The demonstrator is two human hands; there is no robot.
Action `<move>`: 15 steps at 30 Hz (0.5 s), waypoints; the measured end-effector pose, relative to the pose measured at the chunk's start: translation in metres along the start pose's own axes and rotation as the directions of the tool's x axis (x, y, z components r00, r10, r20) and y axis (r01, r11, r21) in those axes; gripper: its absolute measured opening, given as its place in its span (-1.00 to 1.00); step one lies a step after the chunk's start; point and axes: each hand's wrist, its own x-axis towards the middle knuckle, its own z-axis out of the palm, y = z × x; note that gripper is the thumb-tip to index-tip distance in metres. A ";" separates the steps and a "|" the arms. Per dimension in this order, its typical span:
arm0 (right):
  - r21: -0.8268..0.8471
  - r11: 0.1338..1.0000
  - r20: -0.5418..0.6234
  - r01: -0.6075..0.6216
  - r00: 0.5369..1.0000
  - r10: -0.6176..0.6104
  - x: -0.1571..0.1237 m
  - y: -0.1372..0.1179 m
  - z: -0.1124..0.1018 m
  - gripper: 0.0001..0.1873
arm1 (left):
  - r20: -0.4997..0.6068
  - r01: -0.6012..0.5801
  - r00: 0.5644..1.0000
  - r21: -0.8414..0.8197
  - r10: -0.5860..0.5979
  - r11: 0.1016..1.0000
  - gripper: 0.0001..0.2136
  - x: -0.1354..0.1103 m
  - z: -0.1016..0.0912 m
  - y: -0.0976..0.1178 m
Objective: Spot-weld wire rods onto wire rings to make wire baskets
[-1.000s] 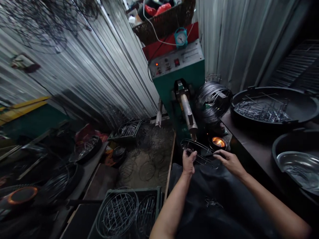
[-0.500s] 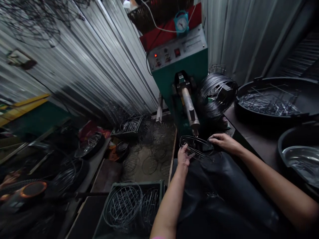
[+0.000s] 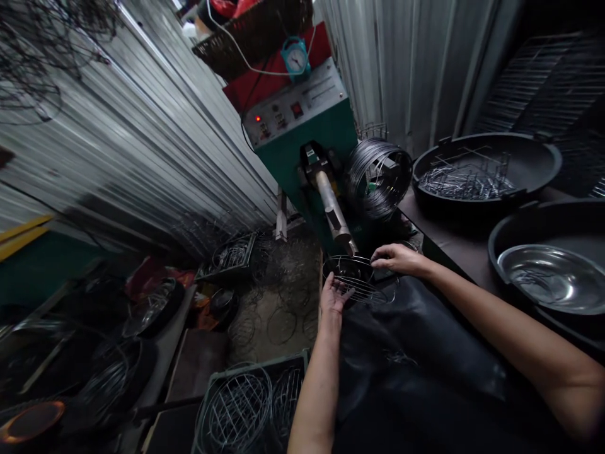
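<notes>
A round wire rack [image 3: 363, 291] is held under the electrode tip of a green spot-welding machine [image 3: 302, 142]. My left hand [image 3: 334, 296] grips its left side, thumb at the rim and the other fingers curled under the wires. On the far right side, my right hand [image 3: 401, 259] pinches the rack's rim between thumb and fingertips; whether a small wire piece is also in that pinch cannot be made out. The machine's metal arm [image 3: 333, 211] slants down toward the rack, its tip close above the rim. A dark apron [image 3: 425, 366] covers my lap below.
A wire coil [image 3: 378, 176] hangs beside the machine. To the right are a black pan [image 3: 539, 167] of bent wire pieces and another holding a metal bowl [image 3: 515, 258]. A green crate [image 3: 258, 366] of wire racks stands lower left. A blue clock [image 3: 295, 58] sits on top.
The view has swung, so the machine and pans sit farther left. Both hands stay at the rack, which appears flatter and closer under the electrode tip.
</notes>
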 end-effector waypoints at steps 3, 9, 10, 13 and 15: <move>-0.134 0.991 -0.033 -0.002 0.999 -0.002 -0.005 0.003 -0.001 -0.82 | -0.007 0.000 1.000 -0.016 -0.001 1.000 -0.80 0.000 -0.002 0.000; -0.435 0.900 -0.034 -0.029 0.999 0.016 -0.016 0.023 0.004 -0.91 | -0.020 -0.024 1.000 -0.026 0.023 0.999 -0.77 -0.001 -0.007 -0.001; -0.469 0.882 -0.052 -0.037 0.999 0.014 -0.017 0.026 0.006 -0.88 | -0.023 -0.028 0.999 -0.030 0.028 0.999 -0.77 -0.001 -0.008 -0.002; -0.526 0.849 -0.059 -0.040 0.998 0.011 -0.020 0.032 0.013 -0.84 | -0.011 -0.039 0.999 -0.041 0.038 0.998 -0.76 0.000 -0.010 -0.003; -0.539 0.843 -0.033 -0.003 0.999 -0.018 -0.023 0.033 0.017 -0.86 | -0.011 -0.034 0.999 -0.037 0.033 0.999 -0.76 0.000 -0.010 -0.004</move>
